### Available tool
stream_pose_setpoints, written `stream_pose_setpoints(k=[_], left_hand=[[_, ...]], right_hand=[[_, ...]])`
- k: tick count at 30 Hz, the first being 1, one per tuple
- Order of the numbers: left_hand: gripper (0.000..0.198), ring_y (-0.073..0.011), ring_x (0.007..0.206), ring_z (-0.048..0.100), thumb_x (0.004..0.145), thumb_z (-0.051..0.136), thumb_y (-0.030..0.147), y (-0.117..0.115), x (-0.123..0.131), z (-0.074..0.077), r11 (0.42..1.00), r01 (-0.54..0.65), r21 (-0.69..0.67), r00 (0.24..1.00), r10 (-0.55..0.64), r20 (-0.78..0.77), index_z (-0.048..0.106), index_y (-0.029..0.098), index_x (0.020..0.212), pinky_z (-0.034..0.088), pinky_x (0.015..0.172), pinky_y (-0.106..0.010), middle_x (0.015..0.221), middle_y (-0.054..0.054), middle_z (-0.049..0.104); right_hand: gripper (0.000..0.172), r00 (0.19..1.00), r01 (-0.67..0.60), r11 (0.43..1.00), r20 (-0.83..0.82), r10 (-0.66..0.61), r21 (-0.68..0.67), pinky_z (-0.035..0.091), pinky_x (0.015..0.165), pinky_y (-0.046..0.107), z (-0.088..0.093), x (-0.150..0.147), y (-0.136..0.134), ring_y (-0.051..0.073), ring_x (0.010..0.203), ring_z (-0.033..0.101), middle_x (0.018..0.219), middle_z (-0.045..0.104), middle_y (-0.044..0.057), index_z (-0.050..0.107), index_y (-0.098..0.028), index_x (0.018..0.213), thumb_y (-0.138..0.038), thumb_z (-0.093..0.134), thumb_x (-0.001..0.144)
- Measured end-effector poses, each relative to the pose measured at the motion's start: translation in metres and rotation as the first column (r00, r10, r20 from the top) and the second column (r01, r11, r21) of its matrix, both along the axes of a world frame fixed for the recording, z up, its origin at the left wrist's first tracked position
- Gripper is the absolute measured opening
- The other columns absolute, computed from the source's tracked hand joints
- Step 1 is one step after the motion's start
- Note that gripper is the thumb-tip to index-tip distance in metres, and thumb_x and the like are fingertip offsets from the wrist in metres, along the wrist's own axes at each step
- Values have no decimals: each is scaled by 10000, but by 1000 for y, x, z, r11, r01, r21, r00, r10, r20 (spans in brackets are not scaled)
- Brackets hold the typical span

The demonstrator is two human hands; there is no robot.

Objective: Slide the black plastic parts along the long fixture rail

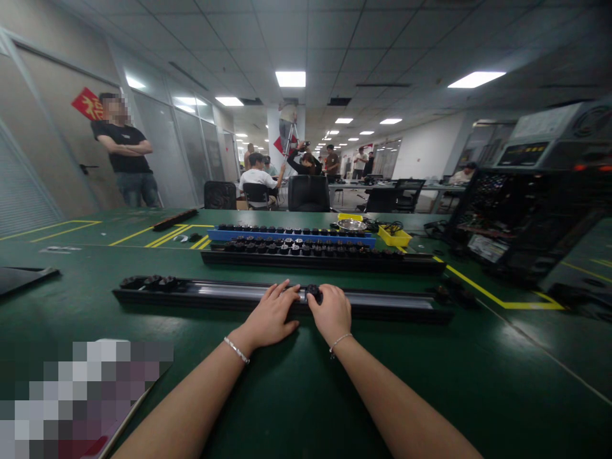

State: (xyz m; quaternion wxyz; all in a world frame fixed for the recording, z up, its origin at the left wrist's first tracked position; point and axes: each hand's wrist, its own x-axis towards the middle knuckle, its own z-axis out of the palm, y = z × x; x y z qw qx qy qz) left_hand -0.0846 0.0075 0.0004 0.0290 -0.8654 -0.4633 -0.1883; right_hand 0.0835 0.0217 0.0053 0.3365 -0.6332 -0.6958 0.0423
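Observation:
A long black rail [382, 305] lies across the green table in front of me. My left hand [270, 315] rests flat on the rail with its fingers stretched out and apart. My right hand [331, 311] is closed, pinching a small black knob [313, 292] at the rail's middle. A few more black knobs [153, 281] sit at the rail's left end. Both wrists wear thin bracelets.
Behind lie a black rail [325, 258] and a blue rail [291, 236], both lined with several knobs. A yellow tray [394, 237] and a metal bowl [350, 224] stand behind them. An open black machine [526, 210] stands right. People sit and stand beyond.

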Motion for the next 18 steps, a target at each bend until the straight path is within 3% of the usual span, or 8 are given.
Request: stream_pose_setpoints(k=[6,10,18], left_hand=[[568,-269,1347,221,745,571,330,3,-1,-7,991,-93,94,995,97,-40,393,198,1268,183,1093,-473,1438,-113,319],[522,-290,1317,284,773,537,361,4,-2,-6,977,-181,110,980,188,-60,431,189,1254,178,1087,-496,1396,-120,389],[549,-289,1291,328,785,515,372,5,-2,-7,978,-180,108,980,188,-63,412,172,1286,191,1079,-491,1380,-116,415]], right_hand=[[301,1000,16,1000,6,-16,18,336,892,331,-1,2,0,231,1029,501,1048,628,94,623,-183,962,-380,458,804],[297,1000,26,999,12,-26,29,335,887,324,-1,3,1,231,1014,505,1031,629,94,623,-170,948,-375,467,799],[288,999,35,999,15,-36,29,331,883,316,0,7,0,231,1005,507,1001,628,96,620,-165,923,-367,456,800]])
